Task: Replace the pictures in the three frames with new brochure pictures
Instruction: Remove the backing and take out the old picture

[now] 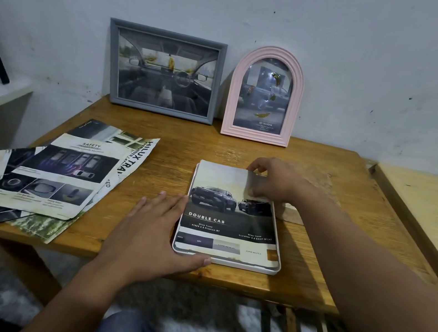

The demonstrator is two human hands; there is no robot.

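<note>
Progress looks well past halfway, by my reckoning: the grey frame (162,71) and the arched pink frame (265,95) stand upright against the far wall, each showing a car brochure picture. The white frame (225,262) lies flat on the wooden bench (311,264) at near centre, a "Double Cab" brochure picture (228,214) laid in it, not yet closed or stood up. Left hand (155,230) rests flat with straight fingers against that frame's left edge, thumb along its near rim; right hand (273,181) pinches the sheet's far right corner. The paper looks creased and matte, the white frame smooth with rounded corners. Spare brochure pages (49,177), crumpled, lie at left.
</note>
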